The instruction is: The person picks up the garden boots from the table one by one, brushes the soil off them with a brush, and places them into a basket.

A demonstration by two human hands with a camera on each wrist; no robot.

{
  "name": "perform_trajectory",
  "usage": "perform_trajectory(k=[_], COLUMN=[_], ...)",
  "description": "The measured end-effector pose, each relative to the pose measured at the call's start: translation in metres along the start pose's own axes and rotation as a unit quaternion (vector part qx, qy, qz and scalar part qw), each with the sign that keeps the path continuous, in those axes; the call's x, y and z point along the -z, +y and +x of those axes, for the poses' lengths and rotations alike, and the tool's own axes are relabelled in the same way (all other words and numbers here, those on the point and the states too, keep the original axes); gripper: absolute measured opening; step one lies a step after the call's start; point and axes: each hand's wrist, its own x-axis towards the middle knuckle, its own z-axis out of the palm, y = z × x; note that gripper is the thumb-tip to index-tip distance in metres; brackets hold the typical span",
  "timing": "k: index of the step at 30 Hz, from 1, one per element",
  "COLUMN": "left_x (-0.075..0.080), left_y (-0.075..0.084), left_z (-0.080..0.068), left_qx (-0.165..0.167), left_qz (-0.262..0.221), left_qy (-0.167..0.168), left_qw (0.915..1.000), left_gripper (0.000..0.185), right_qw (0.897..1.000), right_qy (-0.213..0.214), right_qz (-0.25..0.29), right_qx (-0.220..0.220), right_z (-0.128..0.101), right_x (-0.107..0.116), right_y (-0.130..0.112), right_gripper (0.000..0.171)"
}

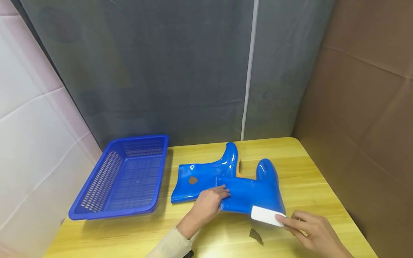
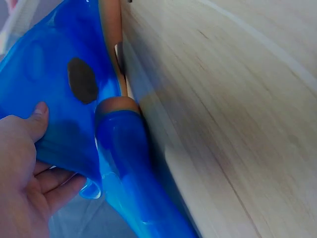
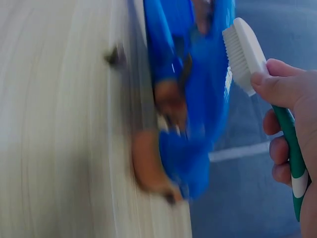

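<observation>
My left hand (image 1: pixel 208 204) grips the open shaft end of the nearer blue rain boot (image 1: pixel 242 195), which lies on its side. In the left wrist view the thumb presses the outside and the fingers curl under the rim, close to a brown patch (image 2: pixel 82 80). My right hand (image 3: pixel 297 116) holds a scrub brush (image 3: pixel 247 54) by its green and white handle; its white head overlaps the boot's heel end in the head view. Behind lies a second blue boot (image 1: pixel 206 172), with an orange sole and a brown patch on its shaft.
To the left stands a blue plastic basket (image 1: pixel 151 208) with slotted walls. A small dark brown scrap (image 1: pixel 256 236) lies on the wooden table (image 1: pixel 309 179) between my hands. A grey curtain (image 1: pixel 161 71) hangs behind, and a brown one (image 1: pixel 364 107) on the right.
</observation>
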Motion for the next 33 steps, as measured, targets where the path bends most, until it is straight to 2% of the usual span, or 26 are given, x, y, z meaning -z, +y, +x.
perform_trajectory(k=[3, 7, 13, 17, 21, 24, 27, 33], left_x=[0.0, -0.002, -0.003, -0.002, -0.001, 0.0, -0.001, -0.002], left_y=[0.001, 0.001, -0.003, -0.006, -0.006, -0.003, -0.001, -0.003], left_z=[0.0, -0.001, -0.003, -0.004, -0.003, -0.003, -0.003, -0.006], left_qx=[-0.001, 0.006, 0.012, 0.017, 0.012, 0.009, 0.006, 0.009], left_qz=[0.003, -0.002, -0.018, -0.019, -0.015, -0.008, -0.002, -0.005], left_qy=[-0.007, -0.017, -0.026, -0.023, -0.02, -0.017, -0.013, -0.017], left_qw=[1.0, 0.9998, 0.9994, 0.9994, 0.9996, 0.9998, 0.9999, 0.9998], left_gripper=[0.025, 0.02, 0.026, 0.029, 0.029, 0.026, 0.023, 0.023], right_qw=[1.0, 0.999, 0.999, 0.999, 0.999, 0.999, 0.998, 0.996], right_qy=[-0.029, -0.042, -0.029, -0.015, -0.015, -0.031, -0.049, -0.051], right_qz=[-0.003, -0.014, -0.04, -0.034, -0.034, -0.031, -0.022, -0.038], right_qx=[-0.007, 0.003, -0.02, -0.027, -0.013, -0.003, -0.013, -0.059], right_z=[0.012, 0.02, -0.003, -0.009, 0.003, 0.017, 0.022, -0.002], right_x=[-0.008, -0.015, -0.002, 0.001, -0.006, -0.017, -0.022, -0.009], right_y=[-0.012, -0.015, -0.003, 0.001, -0.006, -0.015, -0.019, -0.008], right_gripper=[0.038, 0.039, 0.041, 0.041, 0.041, 0.04, 0.042, 0.048])
